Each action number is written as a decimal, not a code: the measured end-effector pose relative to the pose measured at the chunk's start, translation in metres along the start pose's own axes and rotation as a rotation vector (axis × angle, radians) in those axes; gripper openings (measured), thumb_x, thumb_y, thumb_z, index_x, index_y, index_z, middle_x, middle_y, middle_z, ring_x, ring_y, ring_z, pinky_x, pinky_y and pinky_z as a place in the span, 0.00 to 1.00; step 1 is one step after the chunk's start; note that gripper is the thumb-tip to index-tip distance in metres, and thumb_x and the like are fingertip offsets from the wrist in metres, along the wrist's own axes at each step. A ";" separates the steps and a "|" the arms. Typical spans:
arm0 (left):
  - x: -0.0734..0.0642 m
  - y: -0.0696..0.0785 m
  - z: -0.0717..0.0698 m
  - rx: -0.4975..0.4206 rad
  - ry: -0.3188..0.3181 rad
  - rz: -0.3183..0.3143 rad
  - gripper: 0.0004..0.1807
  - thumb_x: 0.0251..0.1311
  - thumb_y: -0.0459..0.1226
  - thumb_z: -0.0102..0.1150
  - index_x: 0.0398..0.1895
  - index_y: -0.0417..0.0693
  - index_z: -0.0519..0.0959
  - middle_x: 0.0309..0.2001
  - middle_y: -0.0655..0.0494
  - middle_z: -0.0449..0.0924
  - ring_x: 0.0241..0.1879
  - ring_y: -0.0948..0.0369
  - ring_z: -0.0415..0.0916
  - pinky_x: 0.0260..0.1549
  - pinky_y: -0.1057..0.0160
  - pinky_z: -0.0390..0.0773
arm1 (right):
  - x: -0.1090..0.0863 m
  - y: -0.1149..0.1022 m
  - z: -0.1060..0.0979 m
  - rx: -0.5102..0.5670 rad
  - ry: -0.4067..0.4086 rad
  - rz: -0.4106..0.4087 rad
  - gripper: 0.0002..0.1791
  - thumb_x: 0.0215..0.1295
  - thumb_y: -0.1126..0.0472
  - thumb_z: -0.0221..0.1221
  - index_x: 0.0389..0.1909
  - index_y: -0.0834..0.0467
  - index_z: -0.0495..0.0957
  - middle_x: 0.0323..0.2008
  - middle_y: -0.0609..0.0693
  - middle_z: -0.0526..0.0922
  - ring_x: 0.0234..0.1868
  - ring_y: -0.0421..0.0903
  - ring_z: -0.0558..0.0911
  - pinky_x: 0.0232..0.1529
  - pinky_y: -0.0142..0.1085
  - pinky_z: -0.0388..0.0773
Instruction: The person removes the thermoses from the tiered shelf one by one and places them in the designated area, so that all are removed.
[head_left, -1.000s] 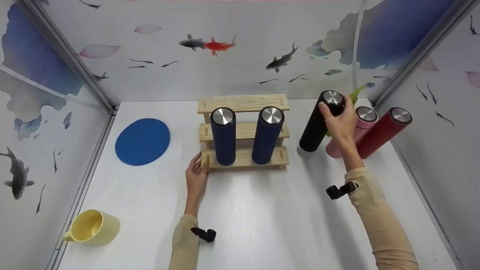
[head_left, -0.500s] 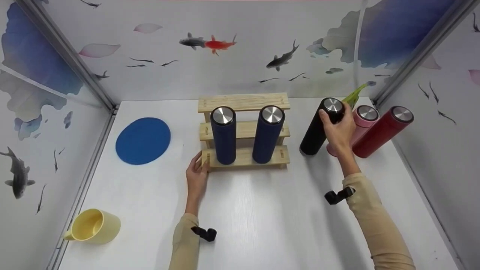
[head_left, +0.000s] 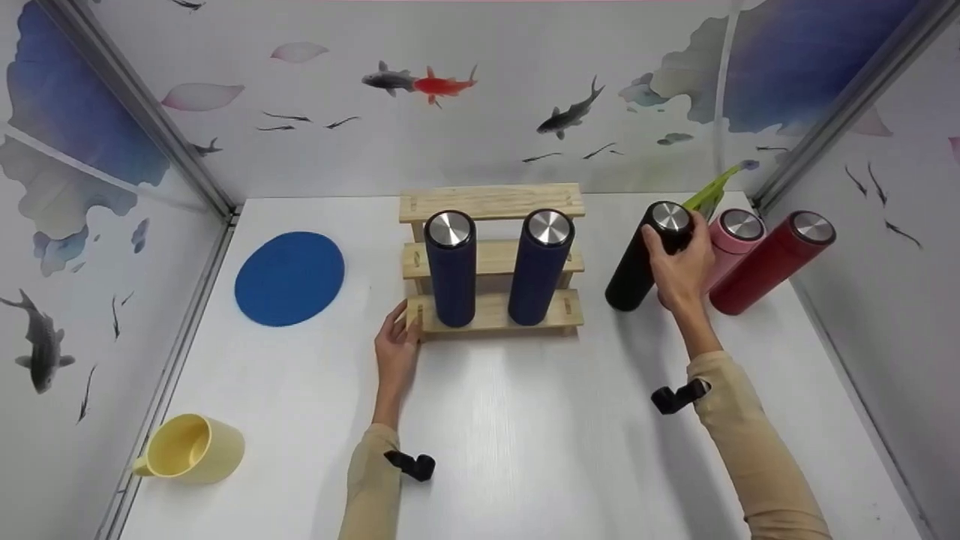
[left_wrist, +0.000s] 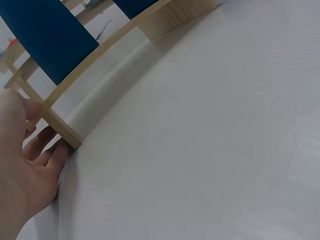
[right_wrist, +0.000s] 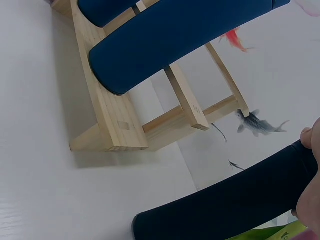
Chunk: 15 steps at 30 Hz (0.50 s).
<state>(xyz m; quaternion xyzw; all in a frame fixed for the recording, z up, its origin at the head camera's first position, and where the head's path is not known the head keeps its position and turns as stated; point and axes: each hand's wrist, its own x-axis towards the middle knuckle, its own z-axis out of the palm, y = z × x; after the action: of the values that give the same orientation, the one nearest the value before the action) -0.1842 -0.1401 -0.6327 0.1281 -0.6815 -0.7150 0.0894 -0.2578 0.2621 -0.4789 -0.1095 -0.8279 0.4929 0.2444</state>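
My left hand (head_left: pixel 396 349) holds the left end of a three-tier wooden rack (head_left: pixel 491 201), thumb on the lowest shelf. In the left wrist view, the fingers curl around the rack's leg (left_wrist: pixel 60 131). Two dark blue thermos bottles stand upright on that lowest shelf, one on the left (head_left: pixel 452 277) and one on the right (head_left: pixel 538 277). To the right of the rack, my right hand (head_left: pixel 682 274) grips a black thermos bottle (head_left: pixel 634 270) just below its silver lid. That bottle is upright at the table; whether its base touches the surface is hard to tell.
Close behind the right hand are a pink thermos (head_left: pixel 731 244), partly hidden, and a red thermos (head_left: pixel 772 262). A yellow-green object (head_left: pixel 705 199) shows behind the black bottle. Far left lies a blue round mat (head_left: pixel 290 279); a yellow mug (head_left: pixel 195 450) stands front left. Printed walls enclose the table.
My right hand and the black thermos have come down and slightly toward me. The left hand stays on the rack, and the blue bottles have not moved.
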 end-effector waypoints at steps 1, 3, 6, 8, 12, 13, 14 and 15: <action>0.000 0.000 0.000 0.002 0.000 -0.001 0.25 0.72 0.36 0.58 0.71 0.50 0.71 0.65 0.41 0.77 0.64 0.49 0.77 0.49 0.69 0.81 | 0.000 0.000 -0.001 0.001 0.000 0.005 0.37 0.63 0.52 0.68 0.68 0.62 0.68 0.64 0.60 0.77 0.66 0.50 0.75 0.71 0.41 0.67; 0.001 0.000 0.000 0.006 0.003 -0.003 0.25 0.72 0.35 0.58 0.71 0.50 0.72 0.65 0.41 0.77 0.64 0.49 0.77 0.50 0.69 0.81 | -0.001 0.000 -0.003 0.006 -0.005 0.015 0.38 0.63 0.51 0.68 0.69 0.63 0.67 0.64 0.60 0.77 0.66 0.51 0.76 0.70 0.41 0.69; 0.000 0.000 0.000 -0.002 0.002 -0.004 0.25 0.72 0.35 0.57 0.71 0.50 0.71 0.66 0.41 0.77 0.64 0.49 0.77 0.50 0.68 0.81 | -0.001 -0.001 -0.005 0.010 -0.015 0.024 0.38 0.62 0.51 0.69 0.69 0.63 0.67 0.64 0.60 0.77 0.65 0.51 0.77 0.68 0.41 0.71; 0.000 0.000 0.000 -0.007 0.000 -0.002 0.25 0.72 0.35 0.58 0.71 0.50 0.71 0.65 0.41 0.77 0.64 0.49 0.77 0.50 0.67 0.81 | -0.002 -0.001 -0.007 0.020 -0.022 0.023 0.39 0.61 0.52 0.69 0.69 0.63 0.67 0.64 0.60 0.77 0.64 0.51 0.77 0.67 0.41 0.71; 0.000 0.001 0.000 -0.013 -0.010 -0.008 0.26 0.72 0.36 0.58 0.72 0.49 0.70 0.66 0.41 0.76 0.65 0.49 0.76 0.50 0.67 0.81 | -0.003 -0.002 -0.008 0.031 -0.035 0.022 0.40 0.61 0.52 0.70 0.69 0.64 0.66 0.64 0.60 0.76 0.65 0.51 0.76 0.69 0.41 0.71; 0.000 0.002 0.000 -0.017 -0.011 -0.009 0.26 0.72 0.36 0.58 0.72 0.49 0.70 0.67 0.41 0.75 0.65 0.48 0.76 0.50 0.68 0.81 | -0.003 -0.003 -0.008 0.035 -0.038 0.019 0.40 0.61 0.53 0.70 0.69 0.64 0.65 0.64 0.60 0.76 0.66 0.50 0.76 0.69 0.41 0.70; 0.000 0.002 0.000 -0.019 -0.011 -0.011 0.27 0.72 0.37 0.58 0.73 0.48 0.69 0.67 0.40 0.75 0.65 0.48 0.75 0.50 0.69 0.81 | -0.003 -0.003 -0.009 0.039 -0.040 0.017 0.40 0.61 0.53 0.70 0.70 0.64 0.65 0.65 0.60 0.76 0.67 0.50 0.76 0.70 0.41 0.70; 0.000 0.002 0.000 -0.023 -0.012 -0.013 0.27 0.72 0.37 0.58 0.73 0.47 0.69 0.67 0.40 0.75 0.65 0.47 0.75 0.49 0.69 0.81 | -0.003 -0.004 -0.009 0.042 -0.042 0.015 0.40 0.61 0.53 0.70 0.70 0.64 0.65 0.65 0.59 0.75 0.67 0.50 0.75 0.71 0.40 0.69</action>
<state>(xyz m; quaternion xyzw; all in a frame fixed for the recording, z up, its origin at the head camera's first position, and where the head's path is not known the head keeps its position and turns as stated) -0.1840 -0.1401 -0.6304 0.1270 -0.6730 -0.7241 0.0821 -0.2499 0.2658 -0.4729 -0.1002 -0.8214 0.5142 0.2255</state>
